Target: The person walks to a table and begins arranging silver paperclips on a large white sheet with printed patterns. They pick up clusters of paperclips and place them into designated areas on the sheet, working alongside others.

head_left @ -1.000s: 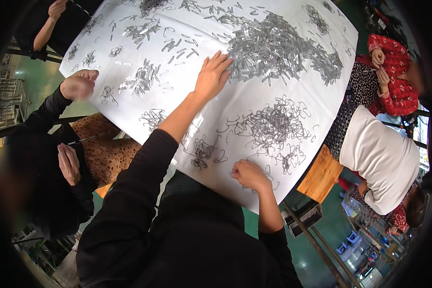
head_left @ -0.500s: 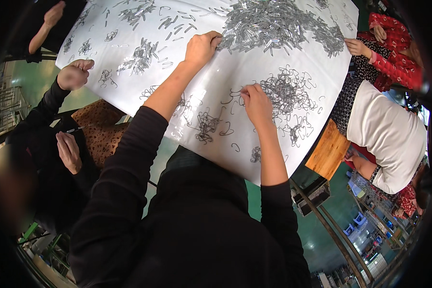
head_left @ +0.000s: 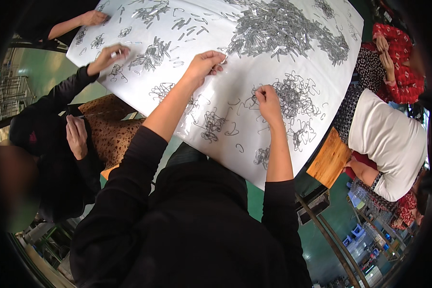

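My left hand [head_left: 205,67] is pinched shut on a small silvery metal piece [head_left: 224,59] beside the near left edge of a big heap of short metal pieces [head_left: 271,31]. Closed fingers hide most of that piece. My right hand [head_left: 268,101] is closed at the left side of a tangled pile of wire hooks [head_left: 295,96]. Whether it holds a hook cannot be made out. Smaller clumps of hooks [head_left: 212,126] lie nearer me, with one loose hook [head_left: 239,148] close to the edge.
A white-covered table [head_left: 211,156] spreads before me. Other people's hands [head_left: 111,56] reach over its left side, by a smaller heap of metal pieces [head_left: 153,54]. People in red and white sit at the right, beside a wooden stool [head_left: 329,158].
My left hand has drawn back slightly from the big heap with the metal piece. Hands at the left now reach over the table; the hand at the right has left the heap.
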`<state>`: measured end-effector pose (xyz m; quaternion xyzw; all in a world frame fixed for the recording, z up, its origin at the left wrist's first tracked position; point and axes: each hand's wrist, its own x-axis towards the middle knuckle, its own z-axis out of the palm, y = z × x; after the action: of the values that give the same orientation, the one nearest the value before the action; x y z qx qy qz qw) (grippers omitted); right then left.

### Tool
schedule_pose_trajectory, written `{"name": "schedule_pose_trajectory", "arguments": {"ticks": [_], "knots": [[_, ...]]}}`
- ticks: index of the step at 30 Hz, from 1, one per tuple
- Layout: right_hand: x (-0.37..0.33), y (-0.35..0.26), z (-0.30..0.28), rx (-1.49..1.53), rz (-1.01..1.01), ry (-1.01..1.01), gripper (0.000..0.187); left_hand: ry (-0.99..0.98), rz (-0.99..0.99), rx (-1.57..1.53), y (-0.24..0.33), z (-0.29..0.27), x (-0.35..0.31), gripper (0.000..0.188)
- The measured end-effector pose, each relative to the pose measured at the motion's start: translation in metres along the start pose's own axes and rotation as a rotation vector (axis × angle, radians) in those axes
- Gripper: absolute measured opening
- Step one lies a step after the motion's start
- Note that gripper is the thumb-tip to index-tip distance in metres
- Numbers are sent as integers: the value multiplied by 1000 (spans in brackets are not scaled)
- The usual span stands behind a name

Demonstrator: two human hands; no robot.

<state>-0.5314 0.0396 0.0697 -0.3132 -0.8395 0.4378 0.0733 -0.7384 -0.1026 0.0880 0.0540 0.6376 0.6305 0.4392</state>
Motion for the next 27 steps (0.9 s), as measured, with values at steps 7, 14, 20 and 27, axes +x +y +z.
{"name": "schedule_pose_trajectory", "arguments": {"ticks": [7,14,20,27], "knots": [[-3,11,-5,226,18,58,9,-64,-99,-240,-9,8,-45,34],[-10,-15,-5,796,255,-47,10,-42,-116,-238,-20,23,-78,28],[-28,-55,0,1046,328,-96,16,-32,22,-101,-35,36,-98,19],[-48,-87,14,1018,317,58,17,31,153,61,-33,44,-106,13]]}}
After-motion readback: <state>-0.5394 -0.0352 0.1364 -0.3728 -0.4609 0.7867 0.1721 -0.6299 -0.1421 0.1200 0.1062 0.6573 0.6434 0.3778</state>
